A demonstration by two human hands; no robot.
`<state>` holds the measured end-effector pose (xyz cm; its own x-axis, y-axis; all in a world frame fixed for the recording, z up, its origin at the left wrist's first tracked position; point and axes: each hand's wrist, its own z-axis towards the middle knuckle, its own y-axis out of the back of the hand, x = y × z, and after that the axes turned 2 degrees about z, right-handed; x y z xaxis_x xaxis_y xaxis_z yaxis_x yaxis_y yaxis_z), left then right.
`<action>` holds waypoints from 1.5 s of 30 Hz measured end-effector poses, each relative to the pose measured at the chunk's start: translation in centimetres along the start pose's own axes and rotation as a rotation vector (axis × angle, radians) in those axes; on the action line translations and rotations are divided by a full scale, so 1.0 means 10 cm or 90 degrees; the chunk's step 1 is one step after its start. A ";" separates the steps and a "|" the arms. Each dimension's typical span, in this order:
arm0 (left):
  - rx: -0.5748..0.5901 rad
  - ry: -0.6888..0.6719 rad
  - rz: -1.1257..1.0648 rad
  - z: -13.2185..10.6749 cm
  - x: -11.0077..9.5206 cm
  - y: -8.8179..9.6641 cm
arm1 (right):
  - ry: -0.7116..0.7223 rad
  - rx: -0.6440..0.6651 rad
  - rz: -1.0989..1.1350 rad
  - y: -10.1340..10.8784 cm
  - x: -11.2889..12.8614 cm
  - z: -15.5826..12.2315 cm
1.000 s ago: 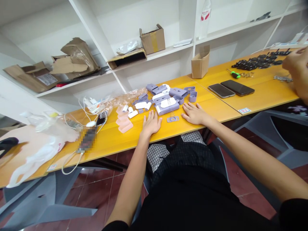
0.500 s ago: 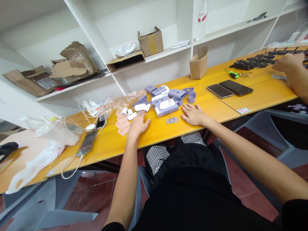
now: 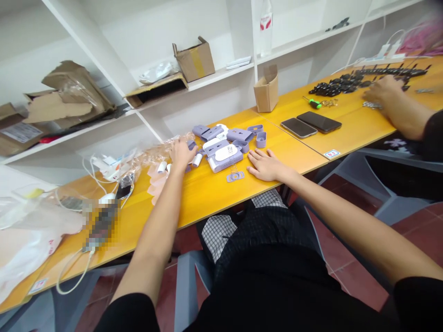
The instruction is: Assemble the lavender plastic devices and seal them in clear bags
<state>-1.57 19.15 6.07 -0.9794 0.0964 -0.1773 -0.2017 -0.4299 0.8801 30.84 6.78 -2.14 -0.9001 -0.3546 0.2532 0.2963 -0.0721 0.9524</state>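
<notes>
Nearest me, a flat purple frame (image 3: 236, 177) lies loose on the desk (image 3: 204, 198). Just beside it my right hand (image 3: 265, 166) rests palm down, unchanged, fingers spread, holding nothing that I can see. Along the desk's front edge, a small sticker (image 3: 332, 154) carries a red mark; any wording is too small to read. Next back sits the perforated purple casing (image 3: 228, 164), its white oval panel (image 3: 224, 153) bearing dark characters I cannot make out. Principal change: my left hand (image 3: 180, 154) has advanced from before the white cylinders (image 3: 197, 160) to a small purple piece (image 3: 191, 145). Its fingers curve downward, slightly parted; whether they grip anything I cannot tell. I judge the left to be working the loose parts, the right idle. On the shelf (image 3: 311, 45) behind, the bottle's (image 3: 266, 24) red-and-white label is illegible.
</notes>
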 end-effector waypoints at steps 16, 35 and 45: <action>-0.169 -0.299 -0.252 -0.20 -0.47 0.17 | 0.025 -0.127 0.206 0.22 0.08 0.00; -0.123 -0.567 -0.530 -0.65 -1.15 0.05 | -0.015 -0.214 1.080 0.56 0.49 0.04; 0.412 -0.720 -0.419 -1.15 -0.78 0.61 | -0.156 -0.268 1.120 0.57 0.14 0.10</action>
<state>4.70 5.48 7.74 -0.1228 0.8831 -0.4529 -0.2640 0.4108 0.8727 30.95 6.79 3.81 0.5014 -0.1426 0.8534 0.8599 -0.0264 -0.5097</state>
